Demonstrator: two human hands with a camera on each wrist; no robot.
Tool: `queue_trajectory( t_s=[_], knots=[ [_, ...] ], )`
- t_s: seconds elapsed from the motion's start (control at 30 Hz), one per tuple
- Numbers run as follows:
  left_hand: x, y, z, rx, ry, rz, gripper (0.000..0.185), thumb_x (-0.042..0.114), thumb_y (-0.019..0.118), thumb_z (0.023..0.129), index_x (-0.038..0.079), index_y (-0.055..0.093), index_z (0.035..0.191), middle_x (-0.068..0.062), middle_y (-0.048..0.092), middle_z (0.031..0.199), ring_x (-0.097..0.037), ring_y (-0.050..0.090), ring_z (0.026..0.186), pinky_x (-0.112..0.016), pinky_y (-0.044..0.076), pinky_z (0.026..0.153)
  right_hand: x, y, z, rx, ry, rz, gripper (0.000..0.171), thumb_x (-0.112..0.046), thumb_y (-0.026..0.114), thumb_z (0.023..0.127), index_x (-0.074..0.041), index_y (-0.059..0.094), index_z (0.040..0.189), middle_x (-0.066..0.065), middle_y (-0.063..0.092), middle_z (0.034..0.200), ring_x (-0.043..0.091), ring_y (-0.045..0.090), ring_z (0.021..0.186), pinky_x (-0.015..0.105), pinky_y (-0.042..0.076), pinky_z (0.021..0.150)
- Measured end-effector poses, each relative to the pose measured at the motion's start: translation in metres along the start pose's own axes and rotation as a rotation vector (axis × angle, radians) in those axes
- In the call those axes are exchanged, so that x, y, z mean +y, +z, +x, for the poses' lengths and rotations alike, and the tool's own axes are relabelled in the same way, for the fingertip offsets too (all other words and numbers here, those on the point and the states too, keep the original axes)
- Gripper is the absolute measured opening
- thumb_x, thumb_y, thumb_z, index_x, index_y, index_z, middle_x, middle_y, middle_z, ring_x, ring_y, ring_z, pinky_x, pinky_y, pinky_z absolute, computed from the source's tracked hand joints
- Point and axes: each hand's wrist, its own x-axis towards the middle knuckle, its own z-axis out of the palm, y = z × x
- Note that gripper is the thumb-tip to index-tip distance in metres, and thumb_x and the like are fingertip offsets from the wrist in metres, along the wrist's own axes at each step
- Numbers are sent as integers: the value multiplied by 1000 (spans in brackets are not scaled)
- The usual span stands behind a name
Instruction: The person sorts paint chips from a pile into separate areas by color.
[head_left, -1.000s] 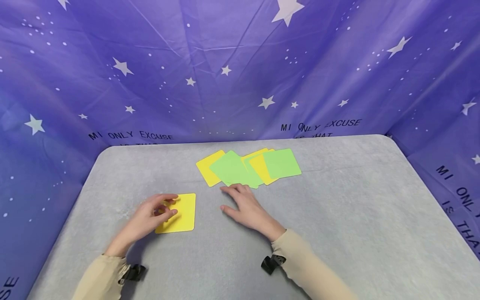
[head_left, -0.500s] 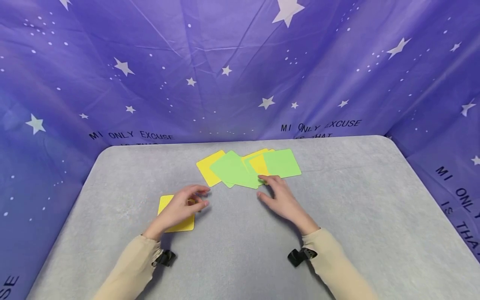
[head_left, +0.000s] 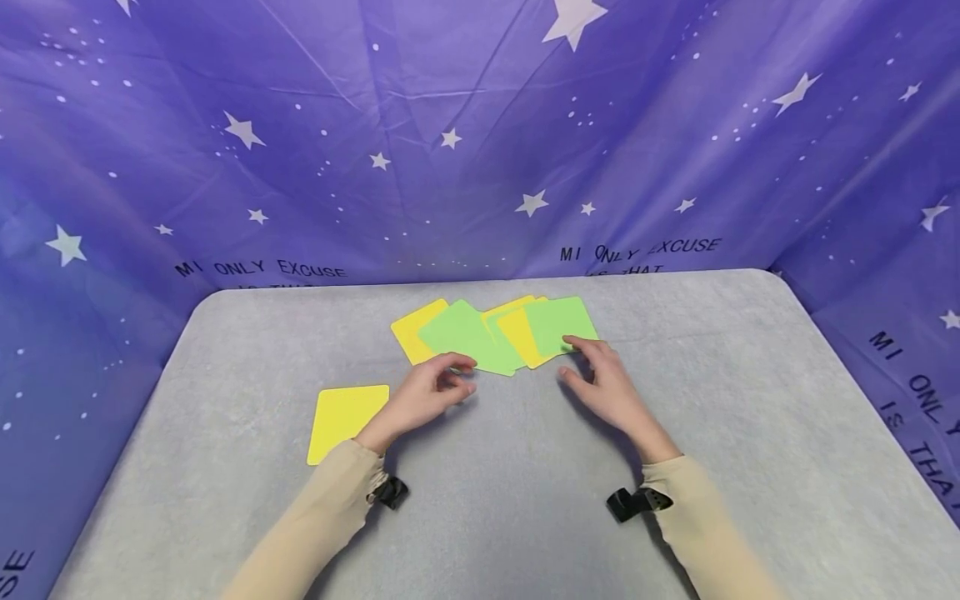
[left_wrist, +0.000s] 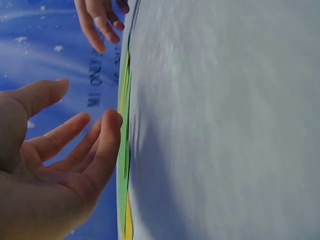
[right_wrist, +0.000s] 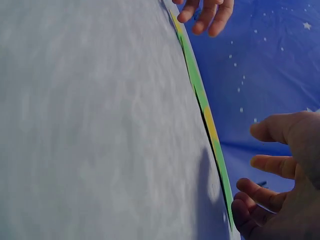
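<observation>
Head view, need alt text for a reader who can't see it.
Two bare hands in beige sleeves reach over a grey table toward a fanned pile of square yellow and green cards: the left hand at the pile's near edge, the right hand with fingertips at the rightmost green card. A single yellow square card lies apart, nearer left; a purple starry cloth backdrop surrounds the table.

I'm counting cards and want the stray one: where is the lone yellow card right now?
In the head view the lone yellow card lies flat on the grey table, left of the left hand and apart from the overlapping cards.
</observation>
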Motion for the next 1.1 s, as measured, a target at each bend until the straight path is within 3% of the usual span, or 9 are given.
queue_trajectory(
  t_s=[0.2, 0.33, 0.47, 0.73, 1.1],
  knots=[
    [11, 21, 18, -23, -17, -27, 34, 8, 65, 91, -2, 59, 123, -15, 63, 117, -21, 65, 95, -28, 53, 65, 12, -13, -1, 13, 30, -23, 48, -9, 64, 90, 5, 50, 134, 29, 49, 122, 37, 49, 100, 49, 41, 82],
    [18, 32, 32, 6, -33, -51, 37, 8, 66, 91, -1, 58, 126, -15, 61, 120, -21, 64, 98, -28, 53, 65, 19, -21, 2, 18, 35, -18, 49, -8, 63, 90, 6, 49, 134, 30, 48, 125, 40, 50, 107, 53, 41, 89],
    [21, 44, 48, 47, -46, -68, 40, 8, 66, 90, -2, 56, 128, -17, 58, 125, -24, 62, 103, -28, 53, 70, 24, -27, 7, 5, 37, -9, 50, -8, 62, 90, 7, 46, 136, 31, 46, 130, 44, 46, 117, 56, 37, 97],
    [22, 63, 76, 86, -129, -135, 49, 14, 66, 91, 2, 50, 137, -17, 52, 134, -27, 58, 114, -32, 50, 88, 31, -30, 24, -19, 64, 32, 53, -6, 60, 91, 8, 42, 139, 35, 45, 130, 45, 47, 116, 55, 41, 95],
    [22, 77, 91, 116, -211, -272, 57, 14, 68, 90, 5, 45, 141, -17, 45, 141, -28, 52, 120, -36, 49, 91, 31, -29, 38, -51, 172, 177, 58, -7, 58, 94, 4, 34, 146, 35, 42, 136, 46, 44, 121, 54, 35, 102]
  ],
)
